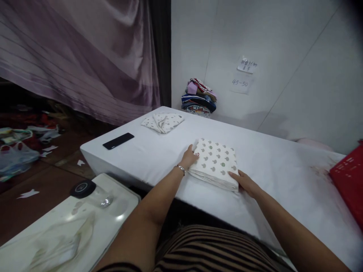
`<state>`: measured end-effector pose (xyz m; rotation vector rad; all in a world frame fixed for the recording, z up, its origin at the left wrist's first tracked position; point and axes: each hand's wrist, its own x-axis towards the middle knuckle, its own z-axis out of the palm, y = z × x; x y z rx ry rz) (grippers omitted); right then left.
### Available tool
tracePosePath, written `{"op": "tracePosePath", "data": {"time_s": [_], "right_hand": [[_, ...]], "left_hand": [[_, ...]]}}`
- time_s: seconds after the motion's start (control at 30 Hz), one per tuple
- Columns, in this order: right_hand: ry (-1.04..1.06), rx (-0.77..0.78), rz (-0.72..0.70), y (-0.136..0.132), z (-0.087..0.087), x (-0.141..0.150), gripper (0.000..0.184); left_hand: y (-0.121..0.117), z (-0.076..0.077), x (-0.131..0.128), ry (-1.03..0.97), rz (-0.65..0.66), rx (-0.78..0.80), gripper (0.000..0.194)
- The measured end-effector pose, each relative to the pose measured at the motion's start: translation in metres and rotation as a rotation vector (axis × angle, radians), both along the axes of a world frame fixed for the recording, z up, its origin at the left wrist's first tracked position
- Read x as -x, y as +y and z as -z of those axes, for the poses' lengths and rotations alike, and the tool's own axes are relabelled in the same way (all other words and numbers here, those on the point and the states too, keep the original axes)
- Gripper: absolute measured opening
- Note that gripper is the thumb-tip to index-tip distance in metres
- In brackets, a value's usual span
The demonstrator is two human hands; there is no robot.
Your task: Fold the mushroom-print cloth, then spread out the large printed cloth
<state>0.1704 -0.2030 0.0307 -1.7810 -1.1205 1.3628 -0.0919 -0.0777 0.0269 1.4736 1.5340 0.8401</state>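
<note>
A folded white cloth (214,160) printed with grey and green tree-like shapes lies on the white-covered table (159,158). Its layered front edge faces me. My left hand (189,158), with a bracelet on the wrist, grips its left edge. At the near right corner, my right hand (246,183) has the cloth between thumb and fingers; some fingertips are hidden by the cloth's edge. Farther back to the left rests a second folded white cloth (163,122) with a small dark print and a crumpled middle.
A black phone (118,141) lies near the table's left end. Piled fabrics (199,99) stand at the wall beyond the table. To my left, a side table (124,196) bears a lidded clear jar (99,197) and a plastic bag. A red container (350,181) sits at right.
</note>
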Motion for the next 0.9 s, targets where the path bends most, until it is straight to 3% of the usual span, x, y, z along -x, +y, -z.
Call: {"op": "tracePosePath", "data": {"time_s": [0.13, 0.2, 0.33, 0.43, 0.53, 0.67, 0.9], "right_hand": [[-0.117, -0.009, 0.068, -0.016, -0.002, 0.006, 0.094], [-0.287, -0.057, 0.051, -0.021, -0.001, 0.001, 0.097], [-0.753, -0.474, 0.014, -0.029, 0.000, -0.005, 0.063], [-0.803, -0.798, -0.102, -0.031, 0.000, 0.005, 0.036], [-0.795, -0.959, -0.278, -0.027, 0.001, 0.021, 0.028], [-0.884, -0.993, -0.435, -0.019, 0.005, 0.036, 0.026], [-0.969, -0.922, -0.484, -0.017, 0.005, 0.043, 0.028]], "left_hand": [[-0.007, 0.014, 0.011, -0.044, -0.004, -0.016, 0.076], [-0.020, 0.020, 0.015, -0.048, -0.015, -0.090, 0.067], [-0.050, 0.019, 0.023, 0.108, -0.022, -0.473, 0.048], [-0.069, 0.010, 0.024, 0.215, 0.129, -0.714, 0.030], [-0.080, 0.004, 0.020, 0.327, 0.310, -0.764, 0.019], [-0.080, 0.003, 0.016, 0.424, 0.461, -0.740, 0.012], [-0.074, 0.003, 0.013, 0.451, 0.562, -0.723, 0.013]]}}
